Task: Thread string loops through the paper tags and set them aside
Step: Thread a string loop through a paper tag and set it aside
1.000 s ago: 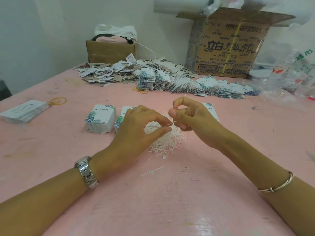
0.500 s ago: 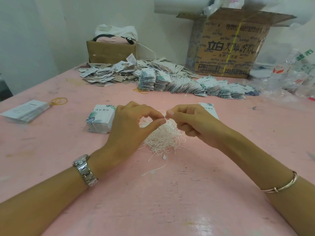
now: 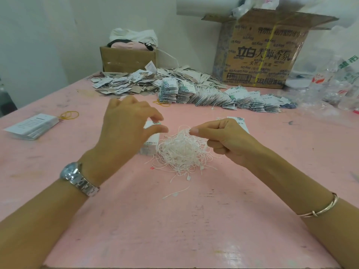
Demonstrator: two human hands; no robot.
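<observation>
**Plenty strung, plenty left**

The pink counter (image 3: pixel 174 230) carried it all. Far beyond both grips stood the printed carton (image 3: pixel 262 55), and before it ran the long heap of tags (image 3: pixel 213 94) with strings showing. I take that for finished work set aside, so a good share looked done.

Between your grips lay the string tangle (image 3: pixel 182 154), thick with loops, so much seemed left. Your left hand (image 3: pixel 124 133) had its grip spread over the tag stack (image 3: pixel 150 146) beside the tangle. Whether a fingertip touched the top tag I cannot tell.

Your right hand (image 3: pixel 225 140) pinched a strand (image 3: pixel 187 133) at the tangle's top, and a second stack (image 3: pixel 240 121) sat just behind that grip. No tag was on that strand yet. Neighbouring loops looked likely to lift with it. Rubber bands (image 3: pixel 70 114) lay well out from the left grip.
</observation>
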